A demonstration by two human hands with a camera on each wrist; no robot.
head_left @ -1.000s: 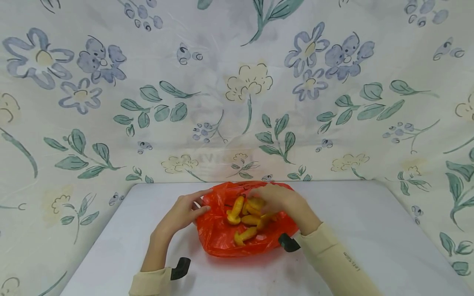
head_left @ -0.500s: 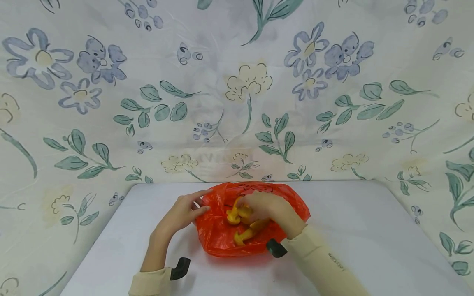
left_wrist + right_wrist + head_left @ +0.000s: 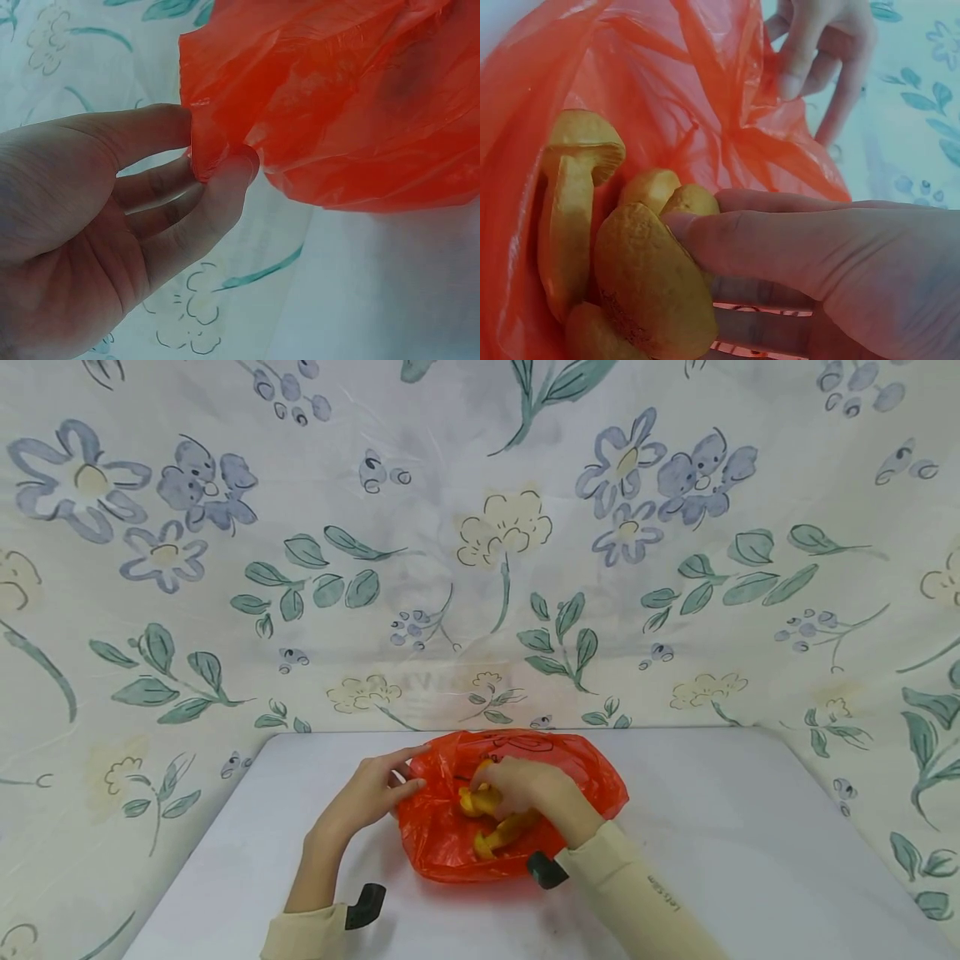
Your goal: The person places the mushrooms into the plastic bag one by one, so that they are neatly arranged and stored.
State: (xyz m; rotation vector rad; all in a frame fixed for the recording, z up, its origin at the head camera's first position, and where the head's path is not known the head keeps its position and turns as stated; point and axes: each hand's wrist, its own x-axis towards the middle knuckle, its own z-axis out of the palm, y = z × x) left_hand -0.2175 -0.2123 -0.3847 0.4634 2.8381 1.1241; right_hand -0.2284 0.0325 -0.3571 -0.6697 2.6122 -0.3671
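Observation:
A red plastic bag (image 3: 442, 852) lies with its mouth spread wide, holding several yellow-brown mushrooms (image 3: 498, 837). My left hand (image 3: 373, 792) pinches the bag's left edge between thumb and fingers, seen closely in the left wrist view. Inside the bag, my right hand (image 3: 528, 789) grips a large-capped mushroom (image 3: 656, 281), the thumb at its upper edge and the other fingers behind it. Beside that one, a long-stemmed mushroom (image 3: 570, 217) leans against the bag's wall. Parts of the gripped mushroom and its neighbours are hidden by my right hand.
The bag sits on a white table (image 3: 712, 827). Behind and around the table hangs a floral cloth (image 3: 427, 543). Dark camera mounts (image 3: 367, 906) stick out at both sleeves.
My right hand has moved left and slightly down inside the bag, bringing a mushroom toward the left-hand one. The bag's right side shows more now. My left hand stays in place.

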